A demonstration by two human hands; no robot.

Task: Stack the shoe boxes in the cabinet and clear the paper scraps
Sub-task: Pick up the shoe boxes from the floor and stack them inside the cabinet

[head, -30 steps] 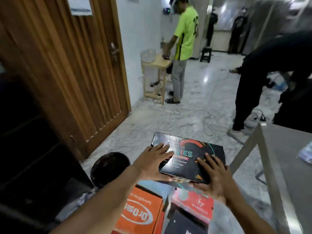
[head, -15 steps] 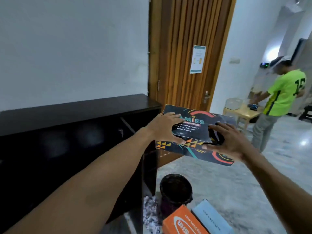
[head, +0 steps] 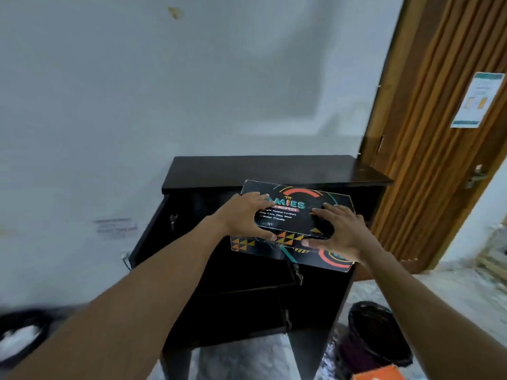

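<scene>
A black shoe box (head: 295, 212) with teal, orange and red print is held in the air in front of the black cabinet (head: 274, 171). My left hand (head: 244, 215) grips its left end, fingers on the lid and thumb under the front edge. My right hand (head: 340, 231) grips its right front corner the same way. The box sits level with the cabinet's upper opening, just below the top board. The cabinet's left door (head: 149, 237) stands open, and the inside is dark. A corner of an orange shoe box (head: 380, 374) shows on the floor at the bottom right.
A dark round bin (head: 375, 333) stands on the marble floor right of the cabinet. A wooden slatted door (head: 433, 133) with a paper notice is at the right. A white wall runs behind the cabinet. A dark object with white inside (head: 22, 335) lies at far left.
I have turned left to face the cabinet squarely. Both hands have carried the black box from beside the wooden door to the front of the cabinet's upper opening.
</scene>
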